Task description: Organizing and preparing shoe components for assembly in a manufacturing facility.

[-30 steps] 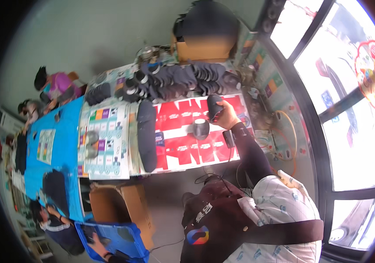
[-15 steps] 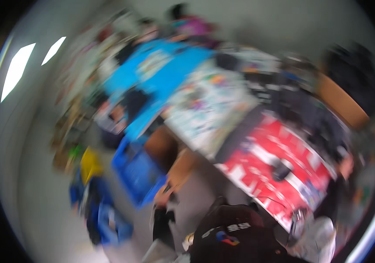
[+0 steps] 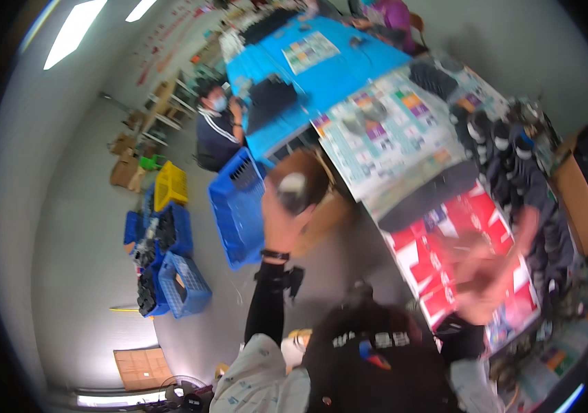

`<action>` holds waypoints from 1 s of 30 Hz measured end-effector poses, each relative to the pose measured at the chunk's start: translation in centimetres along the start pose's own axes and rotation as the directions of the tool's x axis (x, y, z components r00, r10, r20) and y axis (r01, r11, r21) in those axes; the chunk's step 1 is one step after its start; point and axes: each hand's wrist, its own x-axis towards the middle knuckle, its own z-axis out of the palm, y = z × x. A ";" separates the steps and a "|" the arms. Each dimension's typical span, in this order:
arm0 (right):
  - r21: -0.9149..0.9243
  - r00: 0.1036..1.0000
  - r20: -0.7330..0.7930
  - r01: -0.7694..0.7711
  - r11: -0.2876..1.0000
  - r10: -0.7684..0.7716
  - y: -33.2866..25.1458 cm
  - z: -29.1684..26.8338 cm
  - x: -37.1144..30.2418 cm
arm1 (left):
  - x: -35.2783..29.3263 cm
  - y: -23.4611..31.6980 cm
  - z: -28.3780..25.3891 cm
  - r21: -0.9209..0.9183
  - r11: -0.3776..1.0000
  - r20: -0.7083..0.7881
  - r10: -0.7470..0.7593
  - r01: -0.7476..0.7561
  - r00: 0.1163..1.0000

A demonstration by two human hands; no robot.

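Observation:
My left hand (image 3: 281,230) is raised over the floor beside the blue crate, its fingers closed round a dark rounded object (image 3: 298,199) with a pale, shiny patch. The object's kind is too blurred to make out. My right hand (image 3: 479,282) is over the red-and-white printed sheet (image 3: 414,251) on the near table, its fingers smeared by motion. Whether it holds anything does not show. Beyond the sheet lies a long dark grey pad (image 3: 431,196).
A blue crate (image 3: 221,224) stands left of the table, near an open cardboard box (image 3: 318,227). Dark pieces with pale ends (image 3: 504,144) line the table's right edge. A masked person (image 3: 218,127) sits at the blue-covered table (image 3: 328,89). More crates (image 3: 177,227) stand at left.
The view has shifted and sharpened. My left hand has risen toward the cardboard box and now shows a dark object. My right hand has moved in over the red sheet, where a dark object lay.

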 end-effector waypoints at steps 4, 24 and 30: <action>0.457 0.848 0.492 -0.059 0.887 -0.197 -0.9 18.7 5.6 | -1.1 8.3 0.3 -0.090 0.969 0.176 0.244 -0.231 0.954; -0.643 0.973 -0.167 0.015 0.765 -0.160 -9.8 18.0 7.2 | 2.4 11.8 -3.5 -0.856 0.442 0.445 0.362 0.270 0.819; -0.119 0.842 -0.093 -0.540 0.834 0.532 -8.0 6.8 7.5 | 3.0 17.9 -5.8 -0.648 0.589 0.016 0.645 -0.483 0.764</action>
